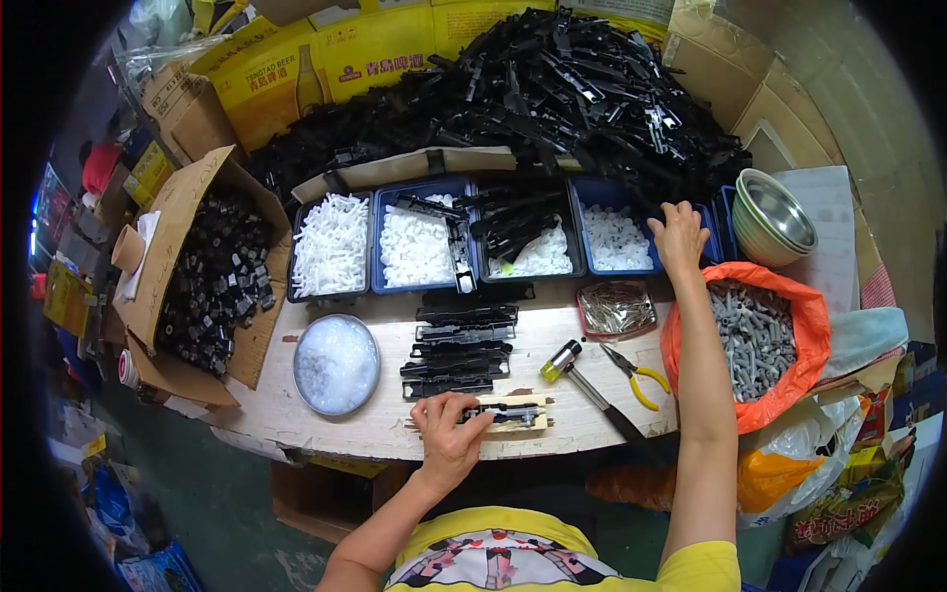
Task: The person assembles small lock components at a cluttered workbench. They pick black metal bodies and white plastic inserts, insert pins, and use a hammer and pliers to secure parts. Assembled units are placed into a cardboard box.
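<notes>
A box (212,276) of black parts sits far left, a bowl (336,364) of white bits beside it. The left hand (446,434) lies pressed on a jig (513,415) at the worktop (326,424) edge, pinning its black part — likely to steady it. Stacked black strips (460,351) wait just behind. The right hand (679,237), fingers spread, reaches into a blue tray (617,240) of white pieces — a hammer (582,380) and pliers (636,373) lie between.

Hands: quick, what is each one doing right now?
Left hand: fingers pressed on the black part in the wooden jig.
Right hand: reaching into the blue bin; grip cannot be told.
</notes>
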A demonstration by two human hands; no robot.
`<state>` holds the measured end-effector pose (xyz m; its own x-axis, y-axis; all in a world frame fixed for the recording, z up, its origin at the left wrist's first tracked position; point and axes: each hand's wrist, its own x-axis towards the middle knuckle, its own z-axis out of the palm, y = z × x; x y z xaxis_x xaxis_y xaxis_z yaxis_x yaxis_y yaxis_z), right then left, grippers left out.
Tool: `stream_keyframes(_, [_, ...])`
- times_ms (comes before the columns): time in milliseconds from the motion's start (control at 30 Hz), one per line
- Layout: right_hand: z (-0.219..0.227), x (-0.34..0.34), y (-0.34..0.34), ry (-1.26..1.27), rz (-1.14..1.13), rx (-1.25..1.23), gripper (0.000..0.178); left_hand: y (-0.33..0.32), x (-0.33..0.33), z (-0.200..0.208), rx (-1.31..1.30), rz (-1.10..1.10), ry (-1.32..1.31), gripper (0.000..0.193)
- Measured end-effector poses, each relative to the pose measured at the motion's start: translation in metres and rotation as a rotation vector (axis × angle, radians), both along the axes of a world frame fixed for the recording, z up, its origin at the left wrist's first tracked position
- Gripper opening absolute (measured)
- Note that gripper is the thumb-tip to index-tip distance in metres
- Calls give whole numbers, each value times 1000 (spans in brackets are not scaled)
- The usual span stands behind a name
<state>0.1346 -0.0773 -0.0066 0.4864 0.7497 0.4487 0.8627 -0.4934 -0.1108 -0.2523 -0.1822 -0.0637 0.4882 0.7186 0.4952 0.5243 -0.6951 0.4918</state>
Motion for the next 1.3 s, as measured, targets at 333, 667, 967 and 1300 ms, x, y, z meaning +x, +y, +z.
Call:
stream_keyframes(333, [13,-17,-11,-16,136,67,31,0,1,0,14,23,-8,15])
stream_keyframes(667, [-11,-166,-107,349,937,20,34,-3,-13,0,-85,58,-181,34])
stream_keyframes(967, [-31,-235,-138,369,982,-36,34,-7,-40,-12,-89,179,-212,50])
stream_keyframes(1300, [-32,-240,-131,314,970,-125,32,-1,-38,-7,-92,145,-142,45])
